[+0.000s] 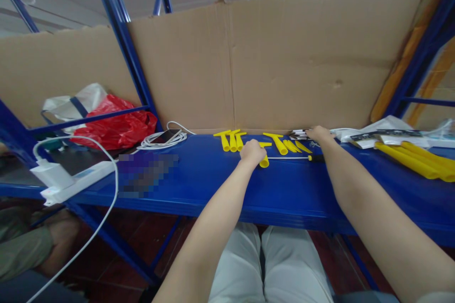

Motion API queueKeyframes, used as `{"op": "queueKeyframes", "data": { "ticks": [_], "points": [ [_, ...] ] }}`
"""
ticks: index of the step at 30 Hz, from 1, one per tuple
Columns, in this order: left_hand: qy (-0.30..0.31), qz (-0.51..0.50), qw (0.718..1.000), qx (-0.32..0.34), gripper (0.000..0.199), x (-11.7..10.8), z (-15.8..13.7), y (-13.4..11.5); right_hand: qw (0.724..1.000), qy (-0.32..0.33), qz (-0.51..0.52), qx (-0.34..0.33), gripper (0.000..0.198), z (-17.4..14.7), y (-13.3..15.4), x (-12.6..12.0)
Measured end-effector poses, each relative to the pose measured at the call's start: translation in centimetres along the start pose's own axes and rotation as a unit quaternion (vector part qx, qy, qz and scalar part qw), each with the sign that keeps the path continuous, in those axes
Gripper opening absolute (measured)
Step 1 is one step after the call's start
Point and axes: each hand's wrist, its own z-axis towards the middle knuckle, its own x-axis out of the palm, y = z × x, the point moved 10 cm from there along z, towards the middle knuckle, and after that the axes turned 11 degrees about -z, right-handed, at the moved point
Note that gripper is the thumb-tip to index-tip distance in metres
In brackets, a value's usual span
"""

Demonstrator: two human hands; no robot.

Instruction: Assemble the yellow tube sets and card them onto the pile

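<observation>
Nearest me are my pale trousers [289,260], below the front edge of the blue table [213,184]. Over the tabletop my left hand [252,152] is closed around a yellow T-shaped plastic piece [264,162], its round open end toward me. Just right of it lies a screwdriver [310,157], shaft pointing at that hand. Farther back are three similar yellow T-pieces [232,142], another T-piece [279,144] and some slim yellow strips [292,146]. My right hand [320,133] is down at small metal parts [313,144] near the cardboard panel [284,61]; its fingertips are hidden, so I cannot tell whether they grip anything.
</observation>
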Motion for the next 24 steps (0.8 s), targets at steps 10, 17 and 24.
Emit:
{"op": "queueKeyframes", "data": {
  "ticks": [10,17,24],
  "points": [
    [0.005,-0.007,1.000,-0.010,0.027,0.3,0.3,0.1,0.985,-0.088,0.100,0.112,0.037,-2.2,-1.7,-3.2],
    [0.008,-0.032,0.999,-0.008,0.026,0.6,0.8,0.6,0.937,-0.178,0.273,0.126,0.049,-2.1,-3.2,-5.7],
    [0.010,-0.059,0.998,-0.034,0.041,1.7,2.5,2.5,0.858,-0.182,0.468,0.110,0.056,-4.7,-4.2,-6.3]
  ]
}}
